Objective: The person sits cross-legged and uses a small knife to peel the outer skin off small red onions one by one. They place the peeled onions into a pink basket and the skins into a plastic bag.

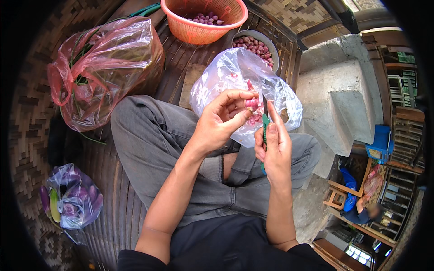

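Observation:
Between the thumb and fingers of my left hand (218, 122) is a red shallot (251, 104). My right hand (276, 145) grips the green handle of a small knife (265, 120), its dark blade pointing away from me, close beside the shallot. Under both hands a clear plastic bag (217, 84) lies spread over my crossed legs, with reddish shallot skins (255, 119) in it. Beyond the bag stands a grey bowl (276, 56) full of unpeeled shallots (252, 47). An orange plastic basket (193, 34) at the top holds purple-pink shallots (207, 18).
A red plastic bag (112, 67) with long green vegetables sits at left on the bamboo slat floor (112, 169). Nearer me lies a clear bag of eggplants (79, 200). Concrete steps (349, 101) drop off at right. Another person (359, 211) sits farther off, near a wooden stool (335, 198).

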Demonstrator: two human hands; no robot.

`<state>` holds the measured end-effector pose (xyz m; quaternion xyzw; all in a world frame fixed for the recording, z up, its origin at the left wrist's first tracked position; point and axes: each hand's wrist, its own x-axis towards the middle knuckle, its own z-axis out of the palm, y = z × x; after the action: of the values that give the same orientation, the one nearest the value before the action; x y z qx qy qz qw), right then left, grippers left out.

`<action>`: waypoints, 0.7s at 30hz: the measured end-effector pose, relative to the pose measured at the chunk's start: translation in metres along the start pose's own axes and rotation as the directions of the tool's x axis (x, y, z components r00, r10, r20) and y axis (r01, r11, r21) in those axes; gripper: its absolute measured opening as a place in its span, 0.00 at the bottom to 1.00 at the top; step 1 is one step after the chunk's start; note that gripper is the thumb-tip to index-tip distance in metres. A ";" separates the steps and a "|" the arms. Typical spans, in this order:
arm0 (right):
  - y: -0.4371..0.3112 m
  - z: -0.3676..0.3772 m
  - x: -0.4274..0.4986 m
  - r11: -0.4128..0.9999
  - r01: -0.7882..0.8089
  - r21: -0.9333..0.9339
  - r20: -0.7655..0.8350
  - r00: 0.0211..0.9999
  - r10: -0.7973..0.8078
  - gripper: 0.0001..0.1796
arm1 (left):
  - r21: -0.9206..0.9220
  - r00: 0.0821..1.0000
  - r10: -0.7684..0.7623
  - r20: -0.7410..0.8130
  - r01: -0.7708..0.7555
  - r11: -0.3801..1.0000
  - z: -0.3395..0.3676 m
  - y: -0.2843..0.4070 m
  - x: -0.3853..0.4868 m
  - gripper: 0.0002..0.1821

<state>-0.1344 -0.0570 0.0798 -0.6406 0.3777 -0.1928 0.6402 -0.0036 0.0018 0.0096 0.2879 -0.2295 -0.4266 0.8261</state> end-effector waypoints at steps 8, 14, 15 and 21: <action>-0.007 -0.006 -0.002 0.900 -0.210 0.382 0.120 0.977 0.178 0.33 | -0.009 0.994 -0.105 -0.032 0.105 0.994 0.004 -0.001 -0.001 0.18; -0.007 -0.002 -0.006 0.975 -0.056 0.216 0.116 0.993 0.031 0.30 | -0.003 0.994 -0.084 -0.063 0.084 0.996 -0.001 -0.002 -0.001 0.18; -0.006 -0.001 -0.006 0.991 -0.005 0.136 0.129 0.992 -0.013 0.29 | -0.008 0.993 -0.092 -0.071 0.092 0.996 -0.001 -0.003 -0.001 0.18; 0.005 0.004 -0.003 0.987 0.148 -0.062 0.115 0.983 -0.140 0.29 | -0.100 0.999 -0.033 -0.030 0.030 0.995 0.001 0.000 -0.001 0.17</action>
<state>-0.1349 -0.0515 0.0757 -0.6980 0.3011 -0.1896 0.6214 -0.0048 0.0028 0.0099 0.2570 -0.1902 -0.4458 0.8361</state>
